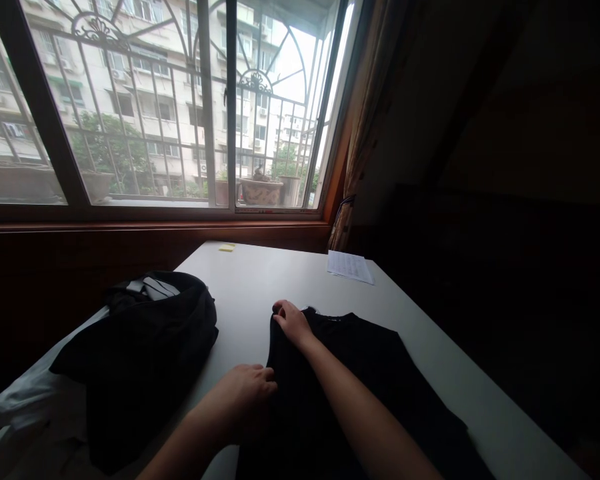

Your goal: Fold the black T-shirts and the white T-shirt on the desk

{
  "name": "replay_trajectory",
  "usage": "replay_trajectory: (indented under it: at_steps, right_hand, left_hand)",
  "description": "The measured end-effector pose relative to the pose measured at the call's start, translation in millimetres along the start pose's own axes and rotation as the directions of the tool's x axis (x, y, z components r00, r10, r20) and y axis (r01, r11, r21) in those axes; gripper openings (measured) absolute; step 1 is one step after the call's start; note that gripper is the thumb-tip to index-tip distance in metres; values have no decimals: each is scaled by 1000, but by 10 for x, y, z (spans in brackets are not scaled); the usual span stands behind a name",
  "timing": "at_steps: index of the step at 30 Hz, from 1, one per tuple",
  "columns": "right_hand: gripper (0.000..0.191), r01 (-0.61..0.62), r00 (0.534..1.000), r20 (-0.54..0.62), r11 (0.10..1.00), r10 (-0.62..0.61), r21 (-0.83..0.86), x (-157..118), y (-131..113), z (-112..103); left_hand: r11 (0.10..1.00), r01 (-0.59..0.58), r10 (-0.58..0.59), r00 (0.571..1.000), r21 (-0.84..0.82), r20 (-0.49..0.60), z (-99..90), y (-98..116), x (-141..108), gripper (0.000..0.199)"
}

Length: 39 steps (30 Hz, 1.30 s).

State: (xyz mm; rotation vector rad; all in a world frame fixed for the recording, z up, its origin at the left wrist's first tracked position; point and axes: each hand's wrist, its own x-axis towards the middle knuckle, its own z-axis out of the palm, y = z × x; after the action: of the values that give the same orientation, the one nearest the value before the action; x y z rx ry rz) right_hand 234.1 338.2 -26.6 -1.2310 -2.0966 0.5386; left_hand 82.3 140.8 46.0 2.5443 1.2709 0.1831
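Note:
A black garment (375,367) lies spread on the white table (260,273), its neckline toward the window. My right hand (293,321) pinches its upper left corner, thumb and fingers closed on the cloth. Lower down the same left edge, my left hand (250,387) has its fingers curled closed on the fabric. Both forearms come in from the bottom of the view, the right one lying across the garment. The garment's lower part runs out of the frame.
Left on the table is a heap of black clothing (150,347) with white cloth (35,387) under it. Papers (351,267) lie at the far right corner, a yellow note (227,247) at the far left edge. Beyond stand a barred window and a curtain (363,133).

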Motion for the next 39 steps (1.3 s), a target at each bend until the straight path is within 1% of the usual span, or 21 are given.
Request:
replay_trajectory:
  at_steps: [2, 3, 5, 7, 8, 10, 13, 15, 19, 21, 24, 30, 36, 39]
  right_hand:
    - [23, 39, 999, -7, 999, -39, -33, -14, -42, -10]
    - [23, 60, 998, -9, 997, -61, -46, -23, -65, -23]
    - [24, 105, 994, -5, 993, -105, -62, -52, -111, -65]
    - [24, 155, 988, 17, 986, -154, -68, -106, -144, -124]
    - [25, 179, 983, 36, 981, -177, -67, -144, -150, -155]
    - [28, 246, 966, 93, 968, -241, -52, -242, -137, -210]
    - [36, 373, 909, 212, 927, -359, -29, -396, -67, -261]
    - [42, 415, 878, 283, 908, -386, -48, -459, -15, -279]
    - [48, 375, 870, 386, 920, -305, -117, -433, 41, -301]
    - [50, 362, 868, 413, 921, -276, -146, -376, 57, -301]
    - [51, 351, 873, 421, 916, -246, -193, -293, 95, -279]
    - [54, 321, 890, 405, 917, -208, -236, -166, 177, -222]
    - [55, 298, 885, 436, 917, -161, -265, -42, 207, -193]
    - [55, 292, 894, 422, 913, -154, -285, -18, 217, -178]
  left_hand:
    - [998, -4, 9, 998, 68, -61, 6, 32, 35, 8]
    - [996, -10, 19, 995, 90, -100, 25, 37, 57, 9]
    - [995, -36, 52, 983, 93, -174, 103, 20, 106, 17]
    - [994, -79, 94, 975, 79, -201, 218, -29, 153, 33]
    - [993, -91, 103, 976, 72, -191, 280, -59, 174, 43]
    - [996, -70, 77, 988, 61, -137, 393, -120, 204, 61]
    - [999, -7, 10, 997, 46, -76, 500, -180, 220, 68]
    - [999, 2, 0, 997, 41, -71, 530, -185, 217, 69]
    - [997, 54, -53, 998, 50, -30, 528, -110, 198, 73]
    - [995, 92, -92, 996, 49, -2, 519, -57, 187, 74]
    - [992, 120, -120, 993, 38, 20, 518, -7, 169, 75]
    - [992, 126, -126, 992, 12, 10, 545, 0, 145, 79]
    - [988, 155, -155, 988, -19, 31, 508, 49, 146, 84]
    - [983, 182, -181, 983, -18, 43, 493, 95, 148, 86]
